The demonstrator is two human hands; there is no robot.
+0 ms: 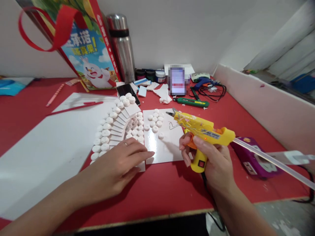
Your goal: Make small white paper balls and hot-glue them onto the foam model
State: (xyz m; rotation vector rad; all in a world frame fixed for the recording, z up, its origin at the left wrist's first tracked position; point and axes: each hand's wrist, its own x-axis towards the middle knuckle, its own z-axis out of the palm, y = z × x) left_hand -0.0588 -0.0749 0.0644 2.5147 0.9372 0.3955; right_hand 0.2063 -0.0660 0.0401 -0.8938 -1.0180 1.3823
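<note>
My right hand (pixel 216 157) is wrapped round the grip of a yellow hot glue gun (pixel 197 126), its fingers at the orange trigger. A clear glue stick (pixel 261 154) sticks out of its back end, and its nozzle points left above a white board (pixel 167 152). Several small white discs (pixel 155 119) lie on that board. To the left stands a curved white model of stair-like steps (pixel 117 128), edged with stacked white discs (pixel 105 140). Across its near end rests my left hand (pixel 125 160), fingers stretched toward the board and nothing visible in them; what lies under the palm is hidden.
A large white sheet (pixel 49 154) covers the left of the red table (pixel 167 193). Behind stand a picture bag (pixel 91 62), a steel flask (pixel 121 49), paint jars (pixel 150 76) and a blurred phone (pixel 177 82). A green cutter (pixel 192 102) and a purple device (pixel 256 160) lie right.
</note>
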